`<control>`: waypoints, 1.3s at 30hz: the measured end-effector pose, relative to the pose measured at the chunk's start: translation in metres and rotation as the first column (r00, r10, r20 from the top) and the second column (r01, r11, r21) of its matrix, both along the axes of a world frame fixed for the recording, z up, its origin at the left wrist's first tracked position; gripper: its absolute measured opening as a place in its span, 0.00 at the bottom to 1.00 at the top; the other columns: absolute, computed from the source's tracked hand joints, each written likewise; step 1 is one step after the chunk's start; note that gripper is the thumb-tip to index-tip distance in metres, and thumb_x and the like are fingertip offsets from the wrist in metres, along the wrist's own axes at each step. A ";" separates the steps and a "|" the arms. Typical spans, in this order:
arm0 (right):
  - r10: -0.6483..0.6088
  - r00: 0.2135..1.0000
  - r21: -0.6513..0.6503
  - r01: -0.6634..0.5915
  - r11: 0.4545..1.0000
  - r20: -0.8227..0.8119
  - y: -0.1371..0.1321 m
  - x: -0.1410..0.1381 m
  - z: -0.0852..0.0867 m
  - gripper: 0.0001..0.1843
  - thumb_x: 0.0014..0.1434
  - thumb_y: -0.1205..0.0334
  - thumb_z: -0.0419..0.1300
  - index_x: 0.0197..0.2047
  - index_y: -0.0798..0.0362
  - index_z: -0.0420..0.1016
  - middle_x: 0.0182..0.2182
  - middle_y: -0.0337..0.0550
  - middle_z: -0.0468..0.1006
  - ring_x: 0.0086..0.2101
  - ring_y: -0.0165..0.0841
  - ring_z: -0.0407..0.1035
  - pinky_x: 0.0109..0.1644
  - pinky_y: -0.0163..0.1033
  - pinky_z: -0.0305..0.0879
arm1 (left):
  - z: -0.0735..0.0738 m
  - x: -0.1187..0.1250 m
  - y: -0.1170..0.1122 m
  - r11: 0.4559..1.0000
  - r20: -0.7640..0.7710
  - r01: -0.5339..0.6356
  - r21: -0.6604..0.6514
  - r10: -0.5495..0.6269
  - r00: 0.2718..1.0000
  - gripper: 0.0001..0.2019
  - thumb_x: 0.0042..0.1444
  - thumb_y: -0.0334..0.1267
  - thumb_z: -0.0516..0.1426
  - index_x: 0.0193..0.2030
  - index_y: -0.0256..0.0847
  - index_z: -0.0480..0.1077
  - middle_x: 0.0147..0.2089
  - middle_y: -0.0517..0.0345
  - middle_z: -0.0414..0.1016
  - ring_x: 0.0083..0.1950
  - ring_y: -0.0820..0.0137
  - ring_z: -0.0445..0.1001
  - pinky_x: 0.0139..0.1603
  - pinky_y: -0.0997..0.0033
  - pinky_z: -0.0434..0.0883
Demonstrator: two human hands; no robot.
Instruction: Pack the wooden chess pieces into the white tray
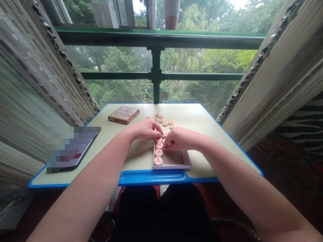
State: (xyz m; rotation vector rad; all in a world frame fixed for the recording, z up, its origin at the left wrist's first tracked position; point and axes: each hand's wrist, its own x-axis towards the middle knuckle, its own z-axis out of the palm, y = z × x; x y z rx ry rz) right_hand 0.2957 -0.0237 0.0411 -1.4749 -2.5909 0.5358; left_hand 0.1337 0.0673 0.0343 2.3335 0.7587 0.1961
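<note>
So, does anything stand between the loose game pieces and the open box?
Yes: the left hand and right hand, at the far end of the open box, partly stand between it and the loose game pieces. Nothing else visible blocks the way.

We seem to be in a home, seated at a small pale table (207,134) with a blue rim, right beside a large window (116,60). Through the glass, past a green railing (141,38), we see leafy trees (219,62). Long patterned curtains (54,57) hang on both sides, and black-and-white zebra-striped fabric (300,122) shows at our right.
</note>
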 end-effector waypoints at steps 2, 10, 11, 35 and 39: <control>0.016 1.000 -0.005 -0.016 1.000 -0.004 0.001 0.000 -0.001 0.07 0.49 0.65 0.59 0.29 0.53 0.80 0.19 0.35 0.71 0.20 0.23 0.56 0.26 0.30 0.49 | 0.000 0.000 0.000 1.000 -0.004 0.002 0.004 -0.002 1.000 0.12 0.43 0.37 0.56 0.33 0.36 0.78 0.29 0.56 0.76 0.29 0.72 0.70 0.28 0.77 0.64; -0.001 1.000 -0.044 0.001 0.999 -0.019 0.000 0.002 0.001 0.08 0.48 0.66 0.59 0.31 0.52 0.80 0.22 0.37 0.75 0.21 0.23 0.58 0.27 0.30 0.50 | -0.001 0.000 0.000 0.999 -0.018 -0.029 0.019 0.029 0.999 0.14 0.43 0.39 0.55 0.35 0.36 0.78 0.26 0.57 0.75 0.28 0.72 0.69 0.25 0.77 0.62; -0.017 1.000 -0.038 0.016 0.999 -0.024 0.001 0.003 0.002 0.08 0.48 0.66 0.59 0.31 0.52 0.80 0.22 0.37 0.75 0.21 0.23 0.58 0.27 0.30 0.50 | -0.001 0.000 0.001 0.999 -0.016 -0.029 0.017 0.029 0.999 0.14 0.43 0.39 0.55 0.35 0.36 0.78 0.27 0.57 0.76 0.28 0.72 0.69 0.25 0.77 0.62; -0.351 0.924 -0.087 0.341 0.936 -0.151 0.033 0.036 -0.012 0.13 0.47 0.62 0.57 0.34 0.54 0.80 0.28 0.40 0.76 0.28 0.28 0.64 0.30 0.32 0.55 | -0.016 0.006 0.006 0.977 0.060 -0.186 0.108 0.180 0.982 0.16 0.41 0.32 0.51 0.34 0.39 0.78 0.37 0.57 0.78 0.38 0.67 0.73 0.37 0.75 0.70; -0.366 0.919 -0.071 0.359 0.931 -0.146 0.032 0.032 -0.011 0.15 0.48 0.57 0.58 0.37 0.54 0.79 0.27 0.39 0.75 0.26 0.27 0.62 0.30 0.32 0.54 | -0.020 0.004 0.015 0.940 0.140 -0.298 0.165 0.277 0.951 0.18 0.43 0.30 0.50 0.38 0.38 0.77 0.40 0.58 0.78 0.42 0.67 0.73 0.43 0.75 0.69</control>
